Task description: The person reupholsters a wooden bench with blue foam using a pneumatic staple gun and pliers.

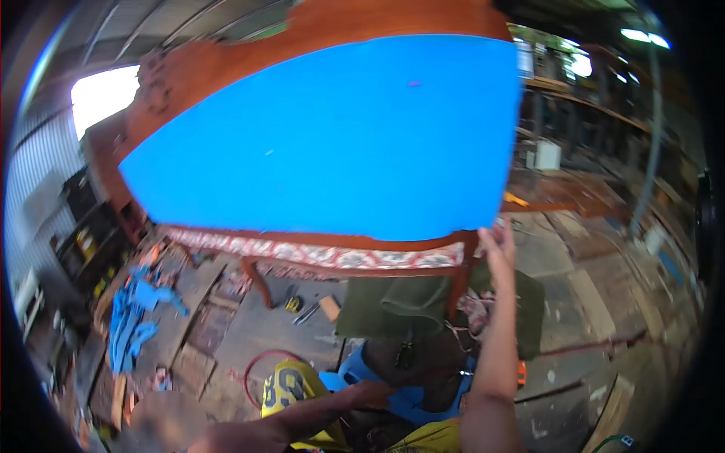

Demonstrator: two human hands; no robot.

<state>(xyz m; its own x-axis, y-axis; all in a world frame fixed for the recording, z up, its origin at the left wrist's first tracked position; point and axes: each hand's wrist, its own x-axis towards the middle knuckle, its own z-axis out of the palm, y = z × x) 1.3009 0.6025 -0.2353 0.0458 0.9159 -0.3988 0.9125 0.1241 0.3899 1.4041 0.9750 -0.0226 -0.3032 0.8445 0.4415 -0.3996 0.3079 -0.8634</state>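
Note:
A carved wooden settee [423, 16] stands in front of me, with a taut blue fabric panel [332, 143] across its back. Below the panel runs a strip of red and white patterned upholstery [325, 255]. My right hand [498, 245] is at the panel's lower right corner, its fingers pinched on the blue fabric edge beside the wooden leg. My left hand [370, 394] is low over my lap, near blue fabric scraps [415, 404]; its fingers are blurred. Dark pliers [406, 353] lie close by.
Blue fabric offcuts [140, 313] lie on the board floor at left. A tape measure [294, 304], a wood block [330, 308] and a green cloth [400, 306] are under the settee. A red hose [260, 359] curls near my knee. Shelves [589, 102] stand behind at right.

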